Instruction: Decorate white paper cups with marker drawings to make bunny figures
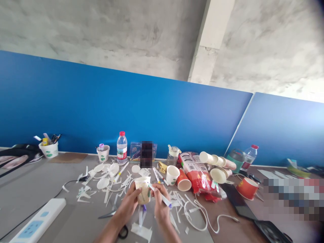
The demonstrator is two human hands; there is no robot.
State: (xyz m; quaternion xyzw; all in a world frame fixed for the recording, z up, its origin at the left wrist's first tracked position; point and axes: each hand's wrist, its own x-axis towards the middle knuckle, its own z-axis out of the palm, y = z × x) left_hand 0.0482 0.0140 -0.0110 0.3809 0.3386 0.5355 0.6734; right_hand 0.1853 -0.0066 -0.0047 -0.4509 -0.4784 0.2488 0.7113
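My left hand (132,199) is closed around a paper cup (143,193), tilted a little, with lines on its side. A white marker with a purple end (164,199) is gripped in my right hand (161,199); its front end is close to the cup's rim, and whether it touches I cannot tell. Below the cup lies a purple piece (143,208) beside clear tape-like strips. Scissors (107,214) lie partly hidden beneath my left forearm. White paper scraps (177,202) are scattered on both sides of my hands.
Behind stand a water bottle (122,152), a glass jar (173,155) and a white cup (172,174). A red cup (184,182), a red package (196,172) and stacked cups (215,160) are at right. A power strip (37,222) and a looping white cable (202,229) lie near the front.
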